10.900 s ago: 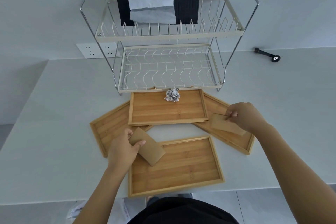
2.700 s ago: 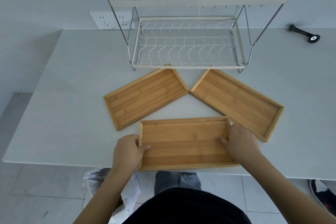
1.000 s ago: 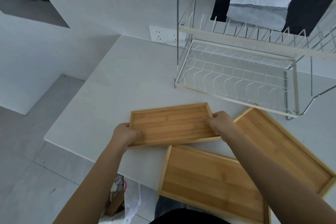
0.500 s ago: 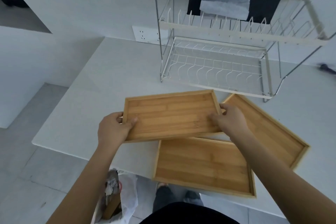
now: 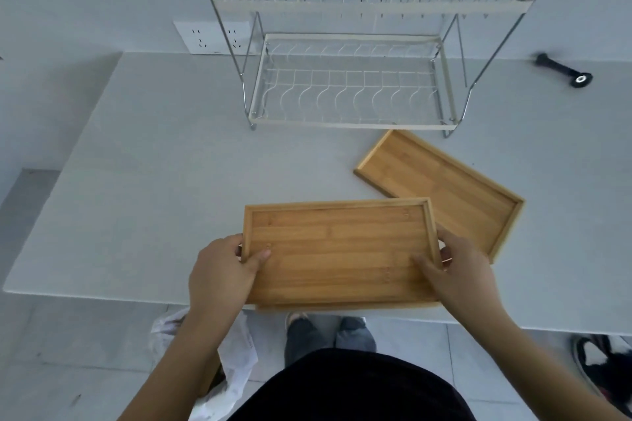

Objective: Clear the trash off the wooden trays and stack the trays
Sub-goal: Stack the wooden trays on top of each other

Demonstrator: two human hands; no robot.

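Observation:
I hold a bare wooden tray [image 5: 338,249] by both short ends, over the table's near edge. My left hand [image 5: 222,272] grips its left end, thumb on the tray floor. My right hand [image 5: 461,270] grips its right end. Just beneath it a strip of another wooden tray's edge [image 5: 345,307] shows along the front, nearly aligned with the held one. A third wooden tray [image 5: 444,188] lies at an angle on the table to the right, bare of trash, its near corner hidden by the held tray.
A two-tier wire dish rack [image 5: 349,92] stands at the back of the white table [image 5: 143,188], with cloths on its top tier. A black tool [image 5: 564,70] lies far right. A white bag [image 5: 232,362] with trash sits on the floor below the table edge.
Both hands carried the left tray to the right and toward me, over the near tray, which it now covers. The view has swung back to centre on the table.

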